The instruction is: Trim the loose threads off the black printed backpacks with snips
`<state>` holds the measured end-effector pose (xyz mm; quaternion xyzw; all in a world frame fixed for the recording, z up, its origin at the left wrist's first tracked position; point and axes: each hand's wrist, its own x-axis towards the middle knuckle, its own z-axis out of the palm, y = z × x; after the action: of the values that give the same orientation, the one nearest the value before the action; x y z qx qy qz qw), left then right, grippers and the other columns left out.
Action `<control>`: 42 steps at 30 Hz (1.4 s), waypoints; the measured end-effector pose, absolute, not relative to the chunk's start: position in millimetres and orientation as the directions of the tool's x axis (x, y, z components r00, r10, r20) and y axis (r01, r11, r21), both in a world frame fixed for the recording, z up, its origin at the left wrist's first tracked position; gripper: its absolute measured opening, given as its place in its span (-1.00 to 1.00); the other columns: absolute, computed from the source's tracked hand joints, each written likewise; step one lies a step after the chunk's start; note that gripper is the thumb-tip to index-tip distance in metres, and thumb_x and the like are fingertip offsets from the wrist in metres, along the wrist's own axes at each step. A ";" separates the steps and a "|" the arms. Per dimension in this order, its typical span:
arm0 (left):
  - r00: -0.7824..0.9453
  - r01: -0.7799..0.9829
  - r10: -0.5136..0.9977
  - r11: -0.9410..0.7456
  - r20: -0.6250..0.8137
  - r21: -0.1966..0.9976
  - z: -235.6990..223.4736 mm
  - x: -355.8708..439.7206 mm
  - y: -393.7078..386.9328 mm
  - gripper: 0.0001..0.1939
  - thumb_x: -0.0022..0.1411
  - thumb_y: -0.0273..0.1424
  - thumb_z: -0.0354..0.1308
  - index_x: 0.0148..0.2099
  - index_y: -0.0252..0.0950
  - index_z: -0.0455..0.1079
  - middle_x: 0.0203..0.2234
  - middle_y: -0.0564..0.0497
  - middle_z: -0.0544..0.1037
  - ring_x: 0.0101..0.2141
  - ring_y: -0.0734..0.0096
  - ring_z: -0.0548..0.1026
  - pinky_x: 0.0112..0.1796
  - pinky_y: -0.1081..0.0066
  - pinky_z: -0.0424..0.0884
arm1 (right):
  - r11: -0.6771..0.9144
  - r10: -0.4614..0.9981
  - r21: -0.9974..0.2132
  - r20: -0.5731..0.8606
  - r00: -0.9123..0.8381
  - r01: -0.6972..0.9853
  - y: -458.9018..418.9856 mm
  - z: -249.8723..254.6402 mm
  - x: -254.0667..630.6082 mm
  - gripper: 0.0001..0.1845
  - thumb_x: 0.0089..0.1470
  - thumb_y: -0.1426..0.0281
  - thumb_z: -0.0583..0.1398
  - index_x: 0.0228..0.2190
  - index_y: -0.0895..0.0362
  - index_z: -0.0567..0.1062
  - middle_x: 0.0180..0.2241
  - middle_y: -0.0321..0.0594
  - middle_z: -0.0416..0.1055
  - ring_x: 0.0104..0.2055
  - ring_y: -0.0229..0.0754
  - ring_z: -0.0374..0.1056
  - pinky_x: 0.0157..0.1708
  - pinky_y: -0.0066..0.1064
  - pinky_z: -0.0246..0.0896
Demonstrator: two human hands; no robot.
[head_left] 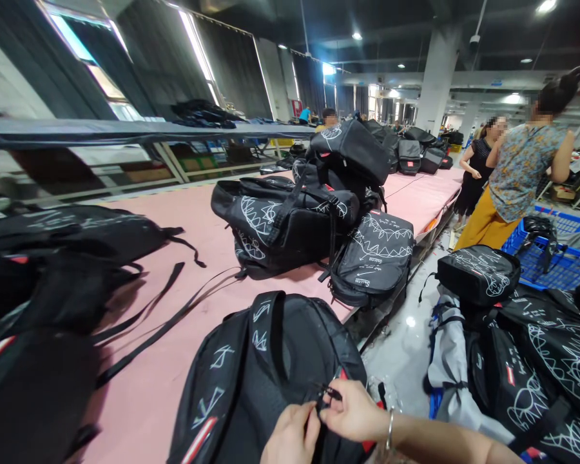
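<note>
A black backpack [222,380] with white line drawings and a red-and-white tag lies on the table right in front of me, its shoulder straps facing up. Over its right side, my right hand [360,409], with a bracelet at the wrist, pinches a thin black strap [329,390]. Close beside it, my left hand [290,435] has thumb and fingers pressed together on the same strap, just below the right fingertips. The fingers partly cover the strap, so its end and any small fitting on it cannot be made out.
More black backpacks [290,225] are piled ahead on the pink table [174,283], and others [38,335] lie at left. Backpacks [536,354] are heaped at right by a blue crate [568,248]. Two people [526,161] stand across the aisle.
</note>
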<state>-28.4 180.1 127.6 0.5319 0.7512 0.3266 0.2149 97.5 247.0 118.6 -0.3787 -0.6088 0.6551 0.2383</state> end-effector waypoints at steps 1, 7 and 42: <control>-0.373 0.587 0.928 0.226 0.011 0.778 129.2 -28.1 182.2 -0.71 -0.02 -0.22 0.02 -0.36 -0.27 0.47 -0.39 -0.07 0.49 -0.34 0.25 0.46 -0.26 0.34 0.35 | -0.125 0.776 -0.982 -0.186 -0.603 0.142 246.9 118.2 99.5 -0.89 -0.18 0.55 0.11 -0.49 0.20 0.26 -0.44 -0.27 0.29 -0.35 -0.29 0.32 -0.31 -0.52 0.23; -0.366 -0.332 0.858 0.243 -0.362 0.911 146.7 -3.6 178.8 -0.69 -0.16 -0.22 0.23 -0.45 -0.40 0.37 -0.62 0.03 0.31 -0.57 0.55 0.23 -0.52 0.54 0.13 | 0.164 0.789 -0.947 -0.041 -0.613 0.275 245.0 116.7 130.9 -0.81 -0.04 0.33 0.13 -0.40 0.22 0.36 -0.44 -0.23 0.30 -0.38 -0.30 0.25 -0.29 -0.48 0.20; -0.516 0.036 0.847 0.168 -0.126 0.985 160.2 18.6 171.2 -0.86 -0.04 -0.40 0.19 -0.41 -0.38 0.46 -0.59 0.05 0.23 -0.55 0.56 0.16 -0.48 0.54 0.07 | 0.648 0.611 -0.683 0.201 -0.766 0.337 270.1 165.8 167.9 -0.85 0.12 0.36 0.07 -0.32 0.17 0.40 -0.33 -0.22 0.36 -0.26 -0.25 0.25 -0.23 -0.43 0.11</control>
<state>18.6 171.2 160.2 0.3291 0.6713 0.5545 0.3655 167.9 270.1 165.8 -0.2684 -0.8825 0.3226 0.2121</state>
